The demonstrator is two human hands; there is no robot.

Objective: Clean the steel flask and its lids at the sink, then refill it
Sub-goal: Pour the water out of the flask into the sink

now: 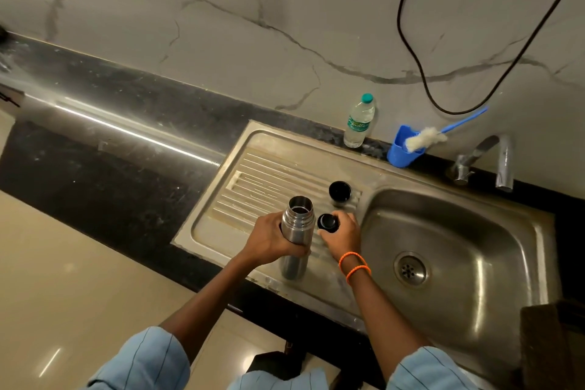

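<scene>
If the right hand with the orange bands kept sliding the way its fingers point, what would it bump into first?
Probably the cup lid standing on the drainboard, just beyond the black stopper that the right hand holds; depth is hard to judge.

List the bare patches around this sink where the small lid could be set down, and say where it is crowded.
Free: the ribbed drainboard left of the cup lid, and the black counter further left. The basin is bare too. Crowded: the drainboard's near right corner, where the left hand grips the flask and the right hand holds the small lid.
</scene>
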